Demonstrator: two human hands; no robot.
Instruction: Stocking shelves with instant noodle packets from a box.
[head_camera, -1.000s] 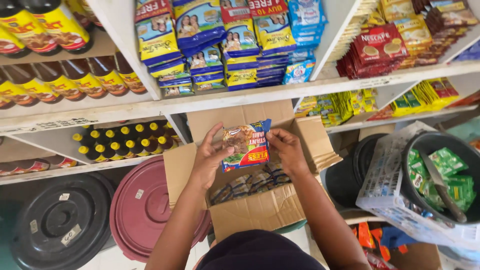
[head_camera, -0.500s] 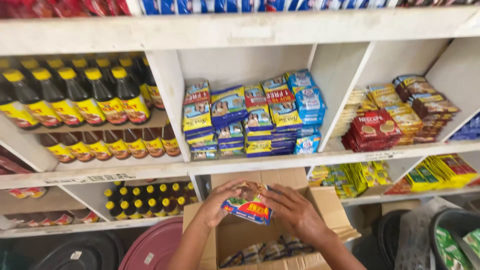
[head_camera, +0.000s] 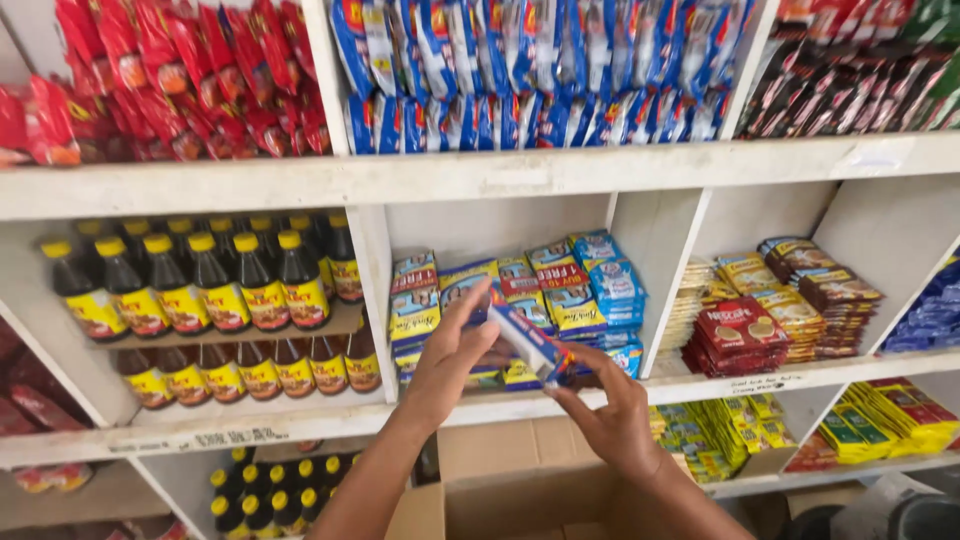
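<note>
Both arms reach up toward the shelf (head_camera: 300, 425). The left hand (head_camera: 452, 355) and right hand (head_camera: 612, 415) each grip closed on one packet (head_camera: 530, 342), just before the shelf's stacked packets (head_camera: 575, 290).

White shelf (head_camera: 520, 175) — dark sauce bottles (head_camera: 200, 280) left, stacked snack packets (head_camera: 560, 290) in the middle compartment.

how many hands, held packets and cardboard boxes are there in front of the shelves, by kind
hands: 2, the left hand and the right hand
blue and white packet, held between both hands: 1
cardboard box, open, below the hands: 1
total: 4
</note>
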